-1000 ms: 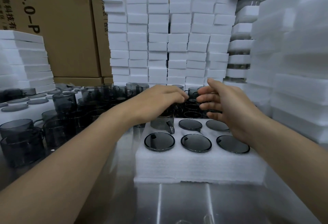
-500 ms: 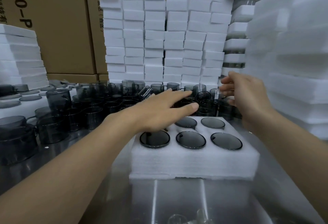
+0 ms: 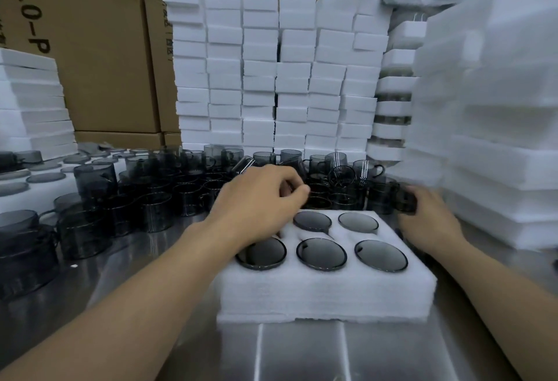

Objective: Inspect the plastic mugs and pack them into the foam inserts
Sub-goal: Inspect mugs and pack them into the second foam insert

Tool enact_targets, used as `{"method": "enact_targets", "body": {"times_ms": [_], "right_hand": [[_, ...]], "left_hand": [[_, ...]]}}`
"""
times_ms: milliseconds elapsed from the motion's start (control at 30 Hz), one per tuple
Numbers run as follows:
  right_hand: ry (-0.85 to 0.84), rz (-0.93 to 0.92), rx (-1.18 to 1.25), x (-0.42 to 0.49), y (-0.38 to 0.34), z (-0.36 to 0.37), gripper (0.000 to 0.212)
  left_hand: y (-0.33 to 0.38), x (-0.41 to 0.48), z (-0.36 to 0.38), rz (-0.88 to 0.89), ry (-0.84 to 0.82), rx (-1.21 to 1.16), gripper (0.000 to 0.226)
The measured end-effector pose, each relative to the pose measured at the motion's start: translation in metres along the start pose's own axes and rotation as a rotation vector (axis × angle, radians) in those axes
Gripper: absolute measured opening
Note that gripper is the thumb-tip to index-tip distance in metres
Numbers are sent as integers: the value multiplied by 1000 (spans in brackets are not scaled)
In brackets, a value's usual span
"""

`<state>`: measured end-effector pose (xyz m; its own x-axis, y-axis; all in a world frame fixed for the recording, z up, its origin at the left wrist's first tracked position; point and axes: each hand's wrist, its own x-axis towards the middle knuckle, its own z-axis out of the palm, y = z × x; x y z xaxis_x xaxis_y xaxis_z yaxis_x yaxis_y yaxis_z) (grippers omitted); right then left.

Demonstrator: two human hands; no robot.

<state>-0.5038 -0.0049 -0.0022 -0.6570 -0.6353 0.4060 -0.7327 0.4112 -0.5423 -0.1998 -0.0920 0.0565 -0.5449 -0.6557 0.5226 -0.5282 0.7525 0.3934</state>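
A white foam insert (image 3: pixel 326 290) lies on the metal table in front of me. Dark, round mug bottoms (image 3: pixel 321 253) show in five of its holes. The back-left hole is hidden under my left hand (image 3: pixel 259 202), whose fingers are curled above the insert's far edge; whether they pinch anything is unclear. Just right of the insert's back corner, my right hand (image 3: pixel 428 220) grips a smoky grey plastic mug (image 3: pixel 404 199), which is blurred. Several loose grey mugs (image 3: pixel 187 187) crowd the table behind and to the left.
Stacks of white foam blocks (image 3: pixel 271 78) form a wall behind the mugs. More foam sheets (image 3: pixel 498 139) are piled high at the right, close to my right hand, and at the far left (image 3: pixel 33 102). Cardboard boxes (image 3: pixel 99 48) stand at the back. Bare metal table (image 3: pixel 302 350) lies nearest me.
My left hand went from lying flat on the insert's back-left hole to curled fingers. My right hand dropped from beside the foam stack to a mug by the insert.
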Motion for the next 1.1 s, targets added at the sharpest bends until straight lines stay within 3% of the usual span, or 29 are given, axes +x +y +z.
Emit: {"method": "enact_targets", "body": {"times_ms": [100, 233, 500, 967, 1100], "right_hand": [[-84, -23, -45, 1, 0, 1, 73], [-159, -62, -136, 0, -1, 4, 70], [-8, -39, -62, -3, -10, 6, 28], [44, 31, 78, -9, -13, 0, 32], [138, 56, 175, -13, -18, -3, 29]], "left_hand": [[-9, 3, 4, -73, 114, -76, 28], [-13, 4, 8, -110, 63, -146, 28], [-10, 4, 9, -80, 26, -93, 28], [-3, 0, 5, -67, -7, -88, 25], [-2, -1, 4, -62, 5, -63, 25]]}}
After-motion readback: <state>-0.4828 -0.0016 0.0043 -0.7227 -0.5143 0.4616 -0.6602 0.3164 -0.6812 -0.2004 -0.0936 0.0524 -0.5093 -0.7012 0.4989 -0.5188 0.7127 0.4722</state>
